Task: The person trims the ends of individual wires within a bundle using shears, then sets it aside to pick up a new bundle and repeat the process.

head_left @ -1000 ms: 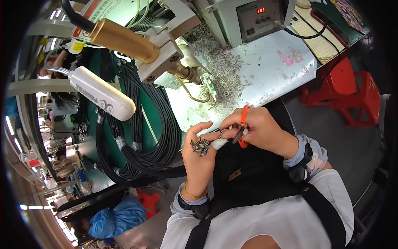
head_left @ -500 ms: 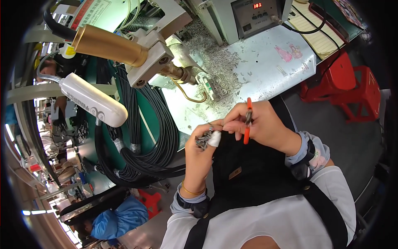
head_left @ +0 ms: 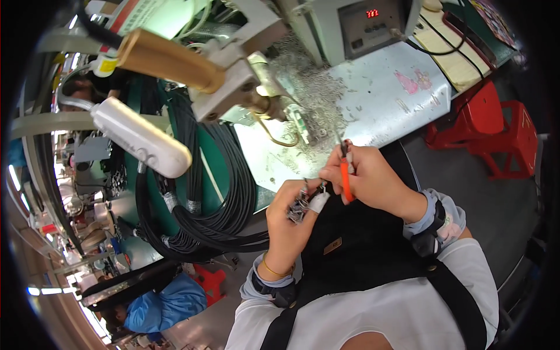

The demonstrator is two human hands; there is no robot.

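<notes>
My left hand (head_left: 286, 224) is closed around a cluster of small metal-tipped pieces (head_left: 298, 207), whose silvery ends stick up between thumb and fingers. A white cover (head_left: 319, 202) wraps the thumb tip. Close beside it, my right hand (head_left: 379, 181) grips small cutters or pliers (head_left: 346, 178) with orange-red handles, their dark jaws angled away from me toward the bench. The right fingertips almost meet the left ones; whether they also pinch a piece is too blurred to tell. Thick black cables (head_left: 242, 201) lie in a looped bundle left of my left hand and run toward its wrist.
Beyond my hands, a metal work plate (head_left: 385, 105) carries many loose metal bits (head_left: 309, 87). A machine head with a brass-coloured cylinder (head_left: 169, 61) and a white lamp-like tube (head_left: 143, 140) overhang the left. Red stools (head_left: 469, 119) stand right. A person in blue (head_left: 166, 303) sits lower left.
The cutters have swung in my right hand, so the jaws now point outward past the fingers. My left hand has turned slightly, showing more metal ends. The whole view has shifted a little.
</notes>
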